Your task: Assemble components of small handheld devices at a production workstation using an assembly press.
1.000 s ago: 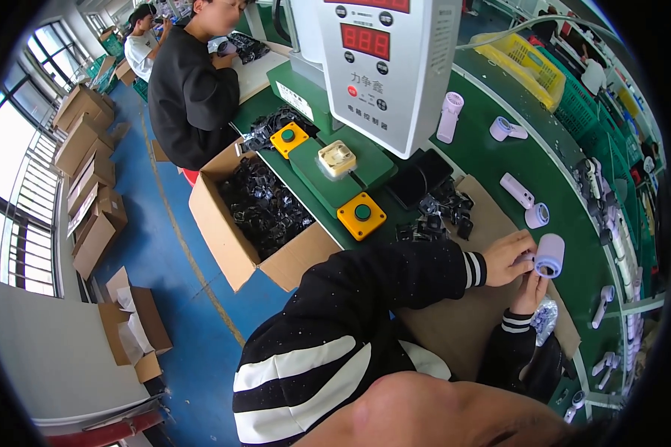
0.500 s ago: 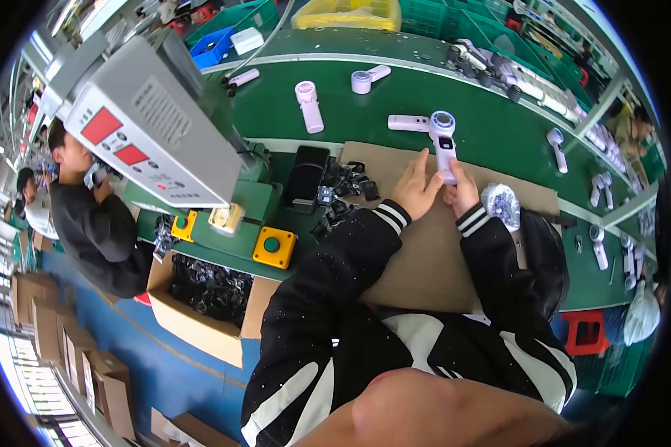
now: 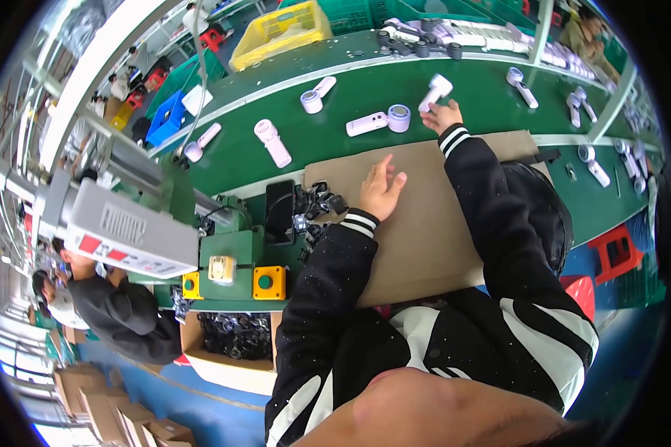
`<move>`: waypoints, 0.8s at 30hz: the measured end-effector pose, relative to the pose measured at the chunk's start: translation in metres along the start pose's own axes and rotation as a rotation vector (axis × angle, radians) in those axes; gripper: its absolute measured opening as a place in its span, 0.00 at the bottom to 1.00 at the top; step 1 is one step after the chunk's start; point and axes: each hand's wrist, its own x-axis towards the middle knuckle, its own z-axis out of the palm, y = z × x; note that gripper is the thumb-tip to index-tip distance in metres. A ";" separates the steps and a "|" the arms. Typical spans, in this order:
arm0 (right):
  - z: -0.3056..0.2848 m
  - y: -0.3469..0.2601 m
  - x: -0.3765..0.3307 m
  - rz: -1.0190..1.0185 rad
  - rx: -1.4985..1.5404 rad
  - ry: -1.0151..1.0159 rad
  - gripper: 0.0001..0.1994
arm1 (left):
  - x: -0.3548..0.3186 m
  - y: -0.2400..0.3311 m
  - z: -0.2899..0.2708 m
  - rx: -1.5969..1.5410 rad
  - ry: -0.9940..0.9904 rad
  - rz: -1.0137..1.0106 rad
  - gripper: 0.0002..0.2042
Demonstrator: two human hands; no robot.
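Observation:
My right hand (image 3: 443,117) is stretched out over the green bench (image 3: 313,130), its fingers at the handle end of a pale lilac handheld fan (image 3: 435,91). They appear closed on it. My left hand (image 3: 382,189) holds nothing; its fingers are apart above the brown cardboard sheet (image 3: 417,231). Just left of the held fan lies another lilac fan (image 3: 373,124) with a round purple head. Farther left are a pink fan (image 3: 273,143) and a fan with its head turned up (image 3: 313,100).
At the left stand a grey press machine (image 3: 134,232) and a yellow button box (image 3: 269,282). A black phone (image 3: 279,212) lies beside small black parts (image 3: 322,203). A black bag (image 3: 540,216) sits by my right arm. A co-worker (image 3: 123,309) is at far left.
My right hand has carried the fan forward, away from my left hand. The left hand has come off it and drawn back. The whole view has shifted.

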 end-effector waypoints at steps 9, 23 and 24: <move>-0.088 -0.082 -0.053 -0.373 -0.661 -0.587 0.09 | 0.007 0.008 0.001 0.394 -0.056 0.128 0.26; -0.130 -0.043 -0.074 -0.860 -1.354 -0.719 0.04 | 0.182 -0.022 0.009 0.966 -0.092 0.106 0.23; -0.132 -0.042 -0.072 -0.787 -1.367 -0.717 0.03 | 0.182 -0.012 -0.001 0.965 -0.136 0.101 0.23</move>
